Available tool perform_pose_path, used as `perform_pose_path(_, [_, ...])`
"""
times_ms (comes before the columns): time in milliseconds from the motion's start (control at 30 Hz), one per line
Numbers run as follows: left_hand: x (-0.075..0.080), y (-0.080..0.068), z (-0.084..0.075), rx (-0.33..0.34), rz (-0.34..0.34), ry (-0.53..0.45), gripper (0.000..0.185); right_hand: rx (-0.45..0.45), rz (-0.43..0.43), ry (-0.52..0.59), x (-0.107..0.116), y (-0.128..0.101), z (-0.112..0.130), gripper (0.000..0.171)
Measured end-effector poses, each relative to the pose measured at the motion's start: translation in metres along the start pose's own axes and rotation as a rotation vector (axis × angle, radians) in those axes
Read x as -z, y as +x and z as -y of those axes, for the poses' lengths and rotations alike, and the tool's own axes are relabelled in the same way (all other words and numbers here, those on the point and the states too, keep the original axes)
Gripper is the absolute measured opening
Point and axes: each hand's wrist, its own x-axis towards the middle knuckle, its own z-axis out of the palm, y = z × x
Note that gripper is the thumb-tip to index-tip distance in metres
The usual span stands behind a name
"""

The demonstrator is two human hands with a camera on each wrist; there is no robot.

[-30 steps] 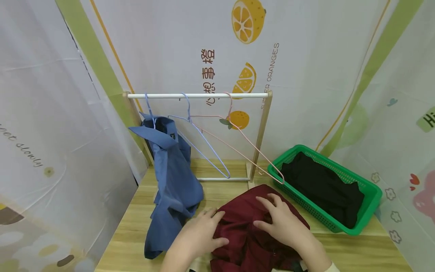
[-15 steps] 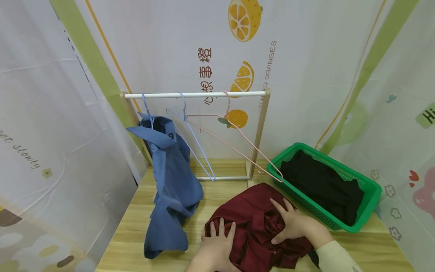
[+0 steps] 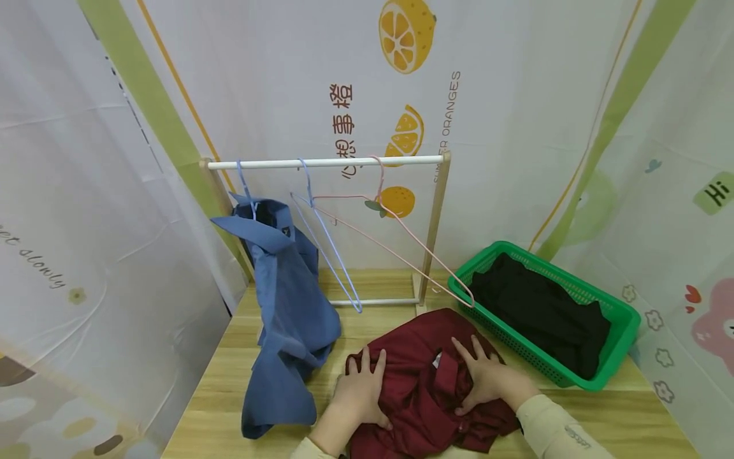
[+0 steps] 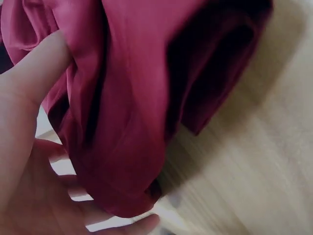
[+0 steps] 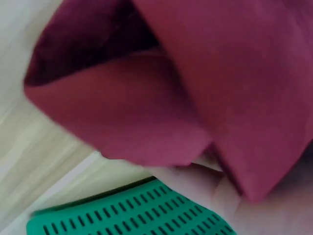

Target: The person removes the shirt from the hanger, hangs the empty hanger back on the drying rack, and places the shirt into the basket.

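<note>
Crumpled maroon shirt (image 3: 427,382) at the wooden worktop's (image 3: 619,414) front edge; left hand (image 3: 360,394) and right hand (image 3: 487,377) press flat, fingers spread.

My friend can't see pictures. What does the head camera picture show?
Two hands, the left hand and the right hand, press flat on a dark red shirt on a wooden table. Behind stands a small clothes rack with a blue shirt and two bare hangers; a green basket holds black clothes.
</note>
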Motion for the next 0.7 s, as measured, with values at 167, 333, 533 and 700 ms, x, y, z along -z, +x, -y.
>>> perform_pose_path(167, [0.001,0.004,0.001,-0.040,-0.019,-0.026,0.125,-0.010,0.001,-0.005,-0.003,0.000,0.010,0.149])
perform_pose_path(333, [0.005,0.002,-0.001,-0.081,-0.077,-0.100,0.111,0.005,0.004,0.005,-0.009,-0.001,0.023,0.150])
perform_pose_path(533, [0.005,0.000,-0.005,-0.142,-0.050,-0.182,0.110,0.052,-0.007,0.045,-0.019,-0.007,0.037,0.140])
perform_pose_path(700, [0.002,-0.006,-0.011,-0.215,-0.038,-0.156,0.110,0.052,-0.027,0.002,-0.030,-0.008,0.049,0.124])
